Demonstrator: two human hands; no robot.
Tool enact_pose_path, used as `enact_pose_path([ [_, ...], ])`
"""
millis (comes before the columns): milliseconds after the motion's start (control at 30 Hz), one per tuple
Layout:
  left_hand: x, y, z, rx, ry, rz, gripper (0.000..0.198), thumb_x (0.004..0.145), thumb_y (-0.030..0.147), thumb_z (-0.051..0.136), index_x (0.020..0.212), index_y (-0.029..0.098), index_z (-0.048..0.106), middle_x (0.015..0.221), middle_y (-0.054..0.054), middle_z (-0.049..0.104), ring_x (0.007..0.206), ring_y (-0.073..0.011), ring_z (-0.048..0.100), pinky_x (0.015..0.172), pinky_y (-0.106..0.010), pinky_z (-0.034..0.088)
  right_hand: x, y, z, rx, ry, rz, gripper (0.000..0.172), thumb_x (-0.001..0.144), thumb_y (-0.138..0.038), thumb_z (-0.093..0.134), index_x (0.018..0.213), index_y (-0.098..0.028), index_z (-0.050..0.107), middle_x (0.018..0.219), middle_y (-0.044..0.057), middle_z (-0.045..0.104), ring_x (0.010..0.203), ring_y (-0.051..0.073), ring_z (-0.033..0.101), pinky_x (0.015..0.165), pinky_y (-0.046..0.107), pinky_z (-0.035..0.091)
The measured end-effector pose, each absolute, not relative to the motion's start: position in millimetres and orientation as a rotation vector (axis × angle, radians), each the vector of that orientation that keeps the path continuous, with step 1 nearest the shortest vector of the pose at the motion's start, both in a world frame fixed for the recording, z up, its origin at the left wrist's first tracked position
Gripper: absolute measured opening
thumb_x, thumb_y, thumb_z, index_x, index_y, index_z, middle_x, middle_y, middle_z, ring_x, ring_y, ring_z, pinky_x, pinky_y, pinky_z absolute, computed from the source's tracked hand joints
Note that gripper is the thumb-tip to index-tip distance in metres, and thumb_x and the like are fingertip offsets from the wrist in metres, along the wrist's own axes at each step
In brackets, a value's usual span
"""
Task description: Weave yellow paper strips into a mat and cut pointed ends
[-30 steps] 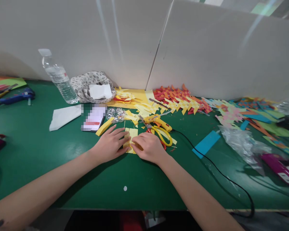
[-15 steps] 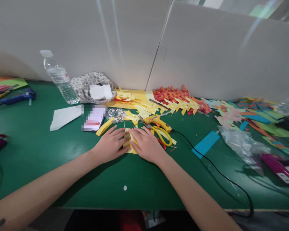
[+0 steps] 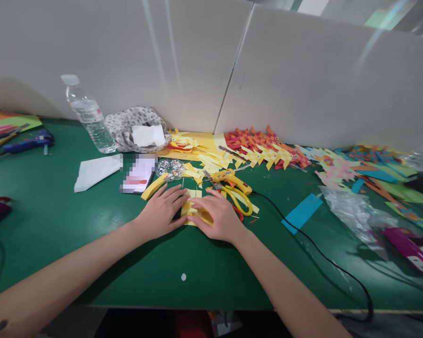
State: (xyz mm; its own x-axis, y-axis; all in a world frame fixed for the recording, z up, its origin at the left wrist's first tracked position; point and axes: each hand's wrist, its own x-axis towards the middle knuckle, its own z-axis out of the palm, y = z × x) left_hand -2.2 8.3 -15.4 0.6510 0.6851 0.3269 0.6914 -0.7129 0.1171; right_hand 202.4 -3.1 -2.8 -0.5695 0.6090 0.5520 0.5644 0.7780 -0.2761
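Between my hands lies a small piece of yellow paper strips (image 3: 198,193), apparently woven, flat on the green table. My left hand (image 3: 160,211) rests against its left side with fingers stretched out. On the right side, my right hand (image 3: 220,218) has its thumb and fingers curved around part of the strips, gripping them. The hands cover much of the piece. Just beyond my right hand are yellow-handled scissors (image 3: 246,199) and a yellow glue gun (image 3: 236,180). A folded yellow strip (image 3: 154,186) lies above my left hand.
Behind are a phone (image 3: 139,173), a round clear case of small pieces (image 3: 170,169), a water bottle (image 3: 90,117) and a patterned cloth bag (image 3: 127,124). Red and orange woven paper fish (image 3: 250,141) line the wall. Rightward lie a blue paper strip (image 3: 302,212), a black cord (image 3: 317,248) and a plastic bag (image 3: 354,213).
My right hand has gone from lying flat on the yellow paper to a curved grip, its fingers raised and drawn in. My left hand stays nearly in place.
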Motion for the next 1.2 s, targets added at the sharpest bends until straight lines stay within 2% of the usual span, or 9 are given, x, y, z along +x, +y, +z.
enact_pose_path([
  [67,-2,8,-14,-2.836,-1.145,-0.574,0.045,0.088,0.045,0.043,0.122,0.016,0.053,0.128,-0.012,0.056,0.125,-0.0275,0.044,0.104,-0.048,0.032,205,-4,2,-0.829,-2.276,0.128,0.033,0.084,-0.025,0.053,0.116,-0.019,0.053,0.085,0.002,0.071,0.084,0.016,0.064,0.098,0.040,0.039],
  [167,0,7,-12,-2.846,-1.089,-0.593,0.038,0.089,0.041,0.044,0.116,0.018,0.055,0.124,-0.011,0.058,0.120,-0.0262,0.049,0.102,-0.048,0.035,213,2,6,-0.918,-2.128,-0.007,0.028,0.085,-0.020,0.048,0.112,-0.022,0.056,0.085,0.002,0.071,0.079,0.017,0.064,0.094,0.040,0.043],
  [267,1,5,-10,-2.859,-1.031,-0.603,0.027,0.090,0.036,0.045,0.107,0.019,0.058,0.117,-0.009,0.061,0.114,-0.0231,0.054,0.100,-0.047,0.037,230,17,4,-1.231,-1.930,-0.208,0.026,0.085,-0.022,0.047,0.108,-0.020,0.058,0.097,0.010,0.068,0.091,0.023,0.061,0.084,0.041,0.048],
  [333,2,5,-10,-2.863,-0.999,-0.607,0.022,0.091,0.033,0.045,0.100,0.018,0.059,0.112,-0.008,0.063,0.107,-0.0214,0.057,0.097,-0.044,0.040,243,27,1,-1.452,-1.852,-0.284,0.035,0.083,-0.026,0.051,0.115,-0.015,0.054,0.106,0.015,0.064,0.099,0.029,0.058,0.080,0.043,0.049],
  [400,3,4,-10,-2.865,-0.973,-0.616,0.021,0.091,0.032,0.045,0.096,0.018,0.059,0.104,-0.007,0.066,0.098,-0.0200,0.061,0.090,-0.040,0.044,256,36,-5,-1.632,-1.814,-0.274,0.044,0.079,-0.032,0.057,0.118,-0.013,0.052,0.107,0.019,0.063,0.097,0.032,0.058,0.075,0.044,0.049],
  [500,3,3,-11,-2.860,-0.964,-0.627,0.018,0.090,0.027,0.046,0.096,0.019,0.061,0.095,-0.004,0.069,0.089,-0.0185,0.063,0.085,-0.038,0.046,268,45,-13,-1.841,-1.759,-0.090,0.046,0.079,-0.039,0.056,0.117,-0.014,0.052,0.097,0.016,0.067,0.085,0.031,0.061,0.067,0.041,0.049],
  [767,0,1,-11,-2.829,-0.898,-0.652,0.022,0.090,0.023,0.044,0.098,0.021,0.064,0.098,-0.002,0.071,0.084,-0.0168,0.066,0.084,-0.037,0.048,273,49,-19,-1.764,-1.882,-0.100,0.036,0.084,-0.027,0.052,0.119,-0.016,0.049,0.099,0.015,0.065,0.088,0.030,0.061,0.069,0.041,0.048],
  [1033,1,1,-10,-2.816,-0.878,-0.669,0.024,0.090,0.023,0.043,0.096,0.020,0.066,0.096,-0.004,0.071,0.083,-0.0162,0.067,0.074,-0.030,0.052,263,41,-11,-1.457,-1.953,-0.110,0.034,0.087,-0.028,0.049,0.120,-0.019,0.047,0.109,0.014,0.061,0.102,0.028,0.057,0.084,0.045,0.048],
  [1200,1,1,-12,-2.812,-0.884,-0.639,0.025,0.091,0.024,0.043,0.097,0.019,0.066,0.094,-0.004,0.071,0.082,-0.0162,0.066,0.074,-0.030,0.052,259,38,-9,-1.351,-2.095,-0.110,0.032,0.087,-0.027,0.051,0.118,-0.020,0.048,0.108,0.012,0.061,0.099,0.026,0.058,0.084,0.044,0.050],
])
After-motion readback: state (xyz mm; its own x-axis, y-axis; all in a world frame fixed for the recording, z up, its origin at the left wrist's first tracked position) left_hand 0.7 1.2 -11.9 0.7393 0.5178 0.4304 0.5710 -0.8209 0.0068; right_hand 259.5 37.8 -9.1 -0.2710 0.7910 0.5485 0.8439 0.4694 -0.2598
